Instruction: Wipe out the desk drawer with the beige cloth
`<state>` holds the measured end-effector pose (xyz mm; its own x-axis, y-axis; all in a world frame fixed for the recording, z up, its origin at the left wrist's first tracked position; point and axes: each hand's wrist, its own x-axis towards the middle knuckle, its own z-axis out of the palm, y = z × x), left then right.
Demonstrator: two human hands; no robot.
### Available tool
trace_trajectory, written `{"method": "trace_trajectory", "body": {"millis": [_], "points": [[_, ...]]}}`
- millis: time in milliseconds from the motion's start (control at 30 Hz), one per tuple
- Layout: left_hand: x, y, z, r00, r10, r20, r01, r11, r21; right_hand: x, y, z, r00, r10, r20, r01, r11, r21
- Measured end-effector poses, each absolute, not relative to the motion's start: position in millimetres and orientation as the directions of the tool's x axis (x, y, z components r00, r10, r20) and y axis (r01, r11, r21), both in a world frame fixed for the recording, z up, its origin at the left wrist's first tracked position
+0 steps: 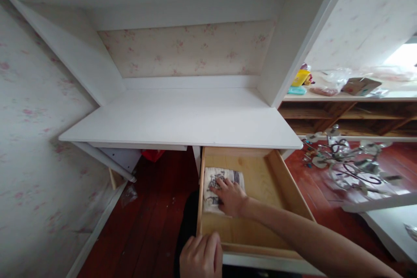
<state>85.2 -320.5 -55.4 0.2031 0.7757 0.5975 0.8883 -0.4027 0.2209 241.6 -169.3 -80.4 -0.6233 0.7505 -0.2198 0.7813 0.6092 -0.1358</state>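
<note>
A wooden drawer [286,191] stands pulled out from under the white desk [182,117]. In its left part lies a folded white cloth with a dark print [211,180]. My right hand [230,195] rests flat on that cloth, fingers spread and pointing left. My left hand [201,255] curls over the drawer's front edge at its left corner, fingers closed on the rim.
The rest of the drawer bottom is bare wood. A metal chandelier [348,158] lies on the red wooden floor to the right, in front of a low wooden shelf [345,115] with boxes and bags on top. A red object [151,154] sits under the desk.
</note>
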Motion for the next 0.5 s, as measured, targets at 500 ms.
{"method": "trace_trajectory", "body": {"millis": [500], "points": [[85.8,-315.3,-53.0,0.213,0.733,0.646,0.880,-0.432,0.200,261.3,-114.4,-106.7,-0.593,0.786,-0.174,0.804,0.589,-0.077]]}}
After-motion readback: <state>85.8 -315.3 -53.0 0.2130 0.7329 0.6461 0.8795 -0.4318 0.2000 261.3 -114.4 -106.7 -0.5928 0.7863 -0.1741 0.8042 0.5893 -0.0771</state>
